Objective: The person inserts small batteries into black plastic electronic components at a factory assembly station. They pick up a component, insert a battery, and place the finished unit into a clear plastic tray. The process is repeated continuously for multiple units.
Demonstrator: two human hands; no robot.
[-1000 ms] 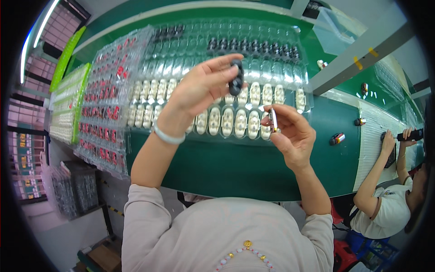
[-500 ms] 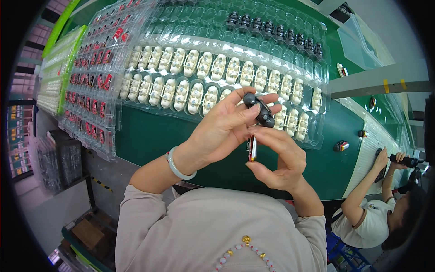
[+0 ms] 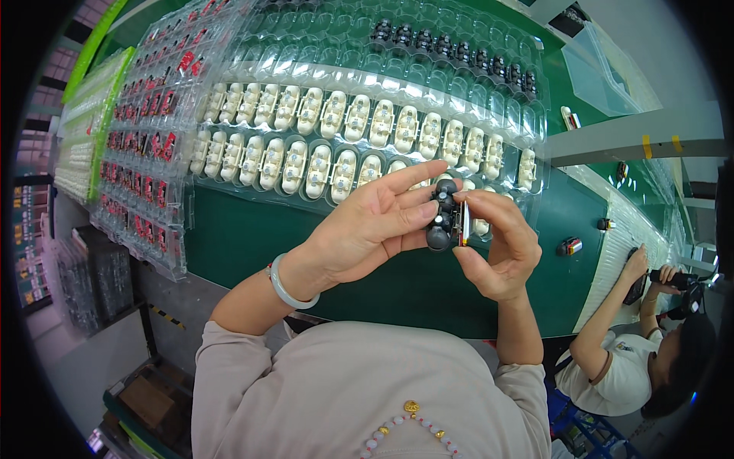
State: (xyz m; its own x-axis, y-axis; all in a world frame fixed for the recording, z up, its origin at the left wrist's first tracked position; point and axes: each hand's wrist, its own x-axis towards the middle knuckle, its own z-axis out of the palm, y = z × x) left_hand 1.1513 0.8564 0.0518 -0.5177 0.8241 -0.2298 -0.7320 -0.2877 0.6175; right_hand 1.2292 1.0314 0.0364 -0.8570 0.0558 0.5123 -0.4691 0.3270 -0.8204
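My left hand (image 3: pixel 367 227) pinches a small black plastic casing (image 3: pixel 440 229) with rounded ends between thumb and fingers, held upright above the table. Just to its right, my right hand (image 3: pixel 506 249) grips a thin silver part (image 3: pixel 464 224) with red and yellow bits, perhaps a small battery with a board. Its flat side lies against or very close to the casing; I cannot tell whether they are joined. Behind my hands are rows of similar cream-white casings (image 3: pixel 357 118) in a clear blister tray, a few of them hidden by my fingers.
Black casings (image 3: pixel 423 40) sit in a clear tray at the back. Clear trays of red parts (image 3: pixel 157 145) stand at the left, beside a green-edged rack (image 3: pixel 98 122). Loose parts (image 3: pixel 569 245) lie on the green table (image 3: pixel 252 245) at the right, near a grey beam (image 3: pixel 612 145) and a co-worker (image 3: pixel 623 367).
The black casing has been turned more upright. My right hand has moved right and up, bringing the silver part from below the casing to its right side.
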